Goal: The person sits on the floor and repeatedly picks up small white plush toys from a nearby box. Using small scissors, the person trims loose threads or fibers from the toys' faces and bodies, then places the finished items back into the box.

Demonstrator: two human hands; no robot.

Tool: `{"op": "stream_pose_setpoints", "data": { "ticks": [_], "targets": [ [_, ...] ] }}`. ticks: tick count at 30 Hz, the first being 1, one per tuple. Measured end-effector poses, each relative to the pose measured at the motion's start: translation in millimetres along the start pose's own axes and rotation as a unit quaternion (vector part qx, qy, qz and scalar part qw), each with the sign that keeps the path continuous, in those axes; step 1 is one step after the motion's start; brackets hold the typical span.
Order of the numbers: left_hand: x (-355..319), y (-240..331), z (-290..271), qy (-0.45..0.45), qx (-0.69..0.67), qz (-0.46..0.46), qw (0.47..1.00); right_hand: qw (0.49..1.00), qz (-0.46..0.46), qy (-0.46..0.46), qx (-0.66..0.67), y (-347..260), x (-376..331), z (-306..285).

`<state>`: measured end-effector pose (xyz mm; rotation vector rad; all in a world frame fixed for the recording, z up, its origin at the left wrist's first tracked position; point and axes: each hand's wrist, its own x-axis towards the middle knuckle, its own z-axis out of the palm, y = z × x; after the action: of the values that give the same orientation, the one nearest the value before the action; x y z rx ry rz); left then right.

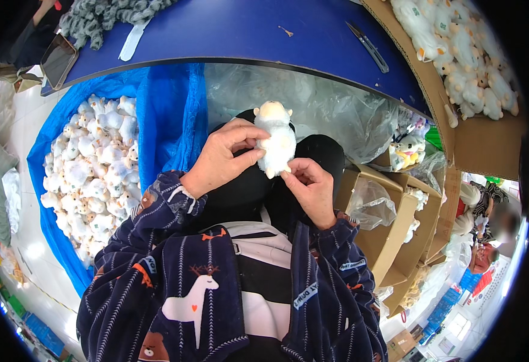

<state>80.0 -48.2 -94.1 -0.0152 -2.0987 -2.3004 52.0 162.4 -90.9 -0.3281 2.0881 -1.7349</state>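
Observation:
A small white plush toy with a cream-coloured head and ears is held upright over my lap. My left hand grips its left side, thumb and fingers pressed against the body. Down at the toy's lower right, my right hand pinches a foot or the bottom edge between thumb and forefinger. Whatever lies between those fingertips is too small to make out.
A blue bag full of similar white toys stands at left. Ahead is a blue table with thread snips and grey fluffy material. Cardboard boxes stand at right; another box holds more toys. Another person is far right.

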Motion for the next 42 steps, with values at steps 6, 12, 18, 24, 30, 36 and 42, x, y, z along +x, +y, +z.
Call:
{"op": "stream_pose_setpoints", "data": {
  "ticks": [6, 12, 18, 24, 30, 36, 42],
  "targets": [
    [-10.4, 15.7, 3.3, 0.043, 0.196, 0.121, 0.972, 1.000, -0.009, 0.021, -0.004, -4.7, 1.1, 0.6],
    [-19.0, 12.8, 17.2, 0.019, 0.318, 0.215, 0.923, 0.999, -0.005, 0.028, 0.016, -26.4, 2.6, 12.3],
    [-12.8, 14.5, 13.3, 0.049, 0.279, 0.220, 0.933, 0.999, -0.046, 0.025, -0.006, -36.1, 9.7, 16.1],
    [-25.8, 15.2, 8.1, 0.025, 0.004, -0.015, 1.000, 0.970, -0.181, 0.000, -0.162, -48.3, 14.2, 16.9],
    [-39.8, 8.5, 0.9, 0.043, -0.310, -0.196, 0.929, 0.901, -0.321, -0.019, -0.291, -48.7, 8.6, 20.7],
    [-30.6, -0.7, 3.6, 0.004, -0.421, -0.115, 0.900, 0.910, -0.331, -0.035, -0.249, -51.8, 4.5, 29.0],
    [-31.6, -7.0, 18.6, 0.027, -0.357, -0.102, 0.928, 0.987, 0.004, -0.044, 0.151, -43.5, -1.8, 34.1]
  ]
}}
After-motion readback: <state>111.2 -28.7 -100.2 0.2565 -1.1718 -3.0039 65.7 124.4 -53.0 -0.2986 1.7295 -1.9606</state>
